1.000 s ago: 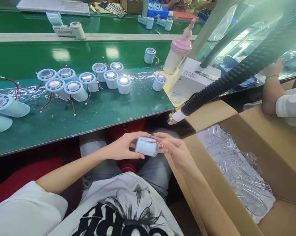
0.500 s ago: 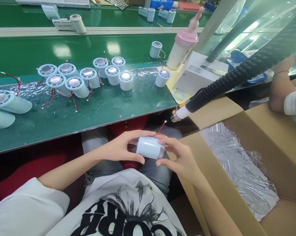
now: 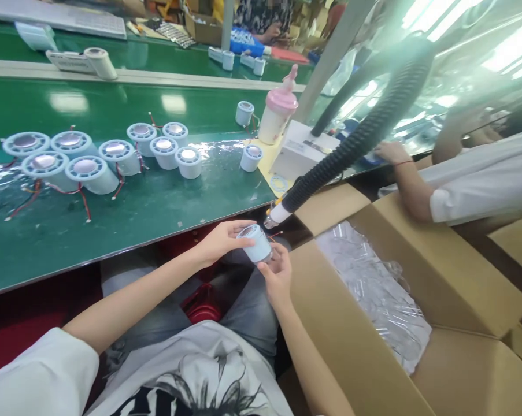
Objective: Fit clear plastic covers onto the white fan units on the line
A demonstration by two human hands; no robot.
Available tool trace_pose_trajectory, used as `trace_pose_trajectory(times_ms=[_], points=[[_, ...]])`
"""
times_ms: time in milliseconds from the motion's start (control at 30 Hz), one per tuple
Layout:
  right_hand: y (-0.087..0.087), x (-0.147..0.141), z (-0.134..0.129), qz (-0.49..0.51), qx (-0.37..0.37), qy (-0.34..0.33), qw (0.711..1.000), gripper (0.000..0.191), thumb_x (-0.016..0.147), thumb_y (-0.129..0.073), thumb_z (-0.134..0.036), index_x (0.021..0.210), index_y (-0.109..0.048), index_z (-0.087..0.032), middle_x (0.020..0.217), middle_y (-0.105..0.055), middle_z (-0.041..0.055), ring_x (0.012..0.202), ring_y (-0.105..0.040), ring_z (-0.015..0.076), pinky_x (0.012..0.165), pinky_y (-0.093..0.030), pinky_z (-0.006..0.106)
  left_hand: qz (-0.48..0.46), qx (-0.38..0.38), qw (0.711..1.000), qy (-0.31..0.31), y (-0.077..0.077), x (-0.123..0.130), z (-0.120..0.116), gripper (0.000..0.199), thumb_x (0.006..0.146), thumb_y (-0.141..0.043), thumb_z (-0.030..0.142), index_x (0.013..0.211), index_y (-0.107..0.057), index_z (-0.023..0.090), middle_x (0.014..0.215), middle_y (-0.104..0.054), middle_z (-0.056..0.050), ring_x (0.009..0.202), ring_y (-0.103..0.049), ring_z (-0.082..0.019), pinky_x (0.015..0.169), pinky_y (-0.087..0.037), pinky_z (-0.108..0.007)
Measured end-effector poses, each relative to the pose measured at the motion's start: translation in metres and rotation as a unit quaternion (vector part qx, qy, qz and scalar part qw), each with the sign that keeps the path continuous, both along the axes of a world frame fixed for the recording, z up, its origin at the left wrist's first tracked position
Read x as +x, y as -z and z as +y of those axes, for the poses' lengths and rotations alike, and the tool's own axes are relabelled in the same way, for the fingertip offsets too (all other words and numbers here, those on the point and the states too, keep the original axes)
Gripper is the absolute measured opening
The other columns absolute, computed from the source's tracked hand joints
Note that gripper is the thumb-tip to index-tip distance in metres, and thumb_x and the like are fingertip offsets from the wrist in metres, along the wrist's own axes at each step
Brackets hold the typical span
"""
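Observation:
Over my lap, just off the bench edge, a light-blue plastic cylinder [image 3: 258,245] with red wires is between both hands. My left hand [image 3: 226,240] grips its upper end, thumb across the side facing me. The fingers of my right hand [image 3: 278,276] are closed round the lower end, where a clear plastic part [image 3: 267,257] shows. The cylinder is tilted, its ringed end up and to the left. Close above it hangs the metal tip [image 3: 269,222] of a black ribbed hose [image 3: 330,167].
Several similar blue cylinders [image 3: 91,173] with wires stand on the green bench [image 3: 156,202]. Right of my lap, an open cardboard box [image 3: 325,306] holds clear plastic pieces [image 3: 369,289]. A pink-lidded bottle [image 3: 278,115] stands beside a white device [image 3: 302,151]. A co-worker's arm [image 3: 417,190] is at the right.
My hands have raised the cylinder toward the hose tip and tilted it, so its ringed end now faces up. The view has swung to the right.

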State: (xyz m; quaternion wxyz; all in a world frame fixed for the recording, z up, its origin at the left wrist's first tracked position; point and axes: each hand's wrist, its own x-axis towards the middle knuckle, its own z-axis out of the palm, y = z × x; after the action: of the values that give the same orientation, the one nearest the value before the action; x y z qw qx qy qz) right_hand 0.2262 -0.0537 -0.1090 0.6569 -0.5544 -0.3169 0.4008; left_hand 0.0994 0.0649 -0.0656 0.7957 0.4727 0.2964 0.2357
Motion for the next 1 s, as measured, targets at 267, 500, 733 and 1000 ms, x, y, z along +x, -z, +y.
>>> trace_pose_trajectory(times_ms=[267, 500, 733, 1000], points=[[0.016, 0.009, 0.020, 0.011, 0.015, 0.020, 1.000, 0.062, 0.064, -0.077, -0.054, 0.106, -0.043, -0.025, 0.109, -0.066, 0.0116, 0.099, -0.067, 0.0249, 0.085, -0.056, 0.042, 0.007, 0.018, 1.000, 0.024, 0.001, 0.020, 0.018, 0.061, 0.064, -0.084, 0.030, 0.118, -0.066, 0.010, 0.110, -0.072, -0.014, 0.100, -0.066, -0.024, 0.099, -0.044, -0.042], [-0.011, 0.009, 0.016, -0.008, 0.014, -0.089, 0.996, 0.057, 0.054, -0.088, -0.038, 0.097, -0.055, -0.024, 0.114, -0.068, 0.0091, 0.106, -0.066, 0.0254, 0.089, -0.057, 0.043, 0.015, 0.043, 0.998, 0.051, -0.002, -0.026, 0.015, 0.072, 0.059, -0.086, 0.019, 0.126, -0.059, 0.016, 0.126, -0.063, -0.015, 0.112, -0.061, -0.024, 0.098, -0.047, -0.039], [-0.047, 0.013, -0.010, -0.228, 0.050, -0.227, 0.946, 0.044, 0.066, -0.084, -0.029, 0.105, -0.062, -0.025, 0.121, -0.067, 0.0081, 0.108, -0.067, 0.0247, 0.091, -0.059, 0.041, 0.043, 0.219, 0.964, 0.143, -0.024, -0.071, -0.018, 0.069, 0.067, -0.081, 0.019, 0.130, -0.054, 0.024, 0.135, -0.055, -0.012, 0.116, -0.059, -0.024, 0.096, -0.051, -0.037], [-0.078, 0.011, -0.025, -0.230, 0.013, -0.277, 0.933, 0.048, 0.065, -0.085, -0.031, 0.107, -0.061, -0.028, 0.124, -0.066, 0.0052, 0.100, -0.070, 0.0235, 0.084, -0.062, 0.037, 0.050, 0.341, 0.928, 0.139, -0.040, -0.085, -0.037, 0.074, 0.069, -0.081, 0.023, 0.136, -0.052, 0.029, 0.140, -0.054, -0.013, 0.128, -0.052, -0.031, 0.102, -0.048, -0.042]])
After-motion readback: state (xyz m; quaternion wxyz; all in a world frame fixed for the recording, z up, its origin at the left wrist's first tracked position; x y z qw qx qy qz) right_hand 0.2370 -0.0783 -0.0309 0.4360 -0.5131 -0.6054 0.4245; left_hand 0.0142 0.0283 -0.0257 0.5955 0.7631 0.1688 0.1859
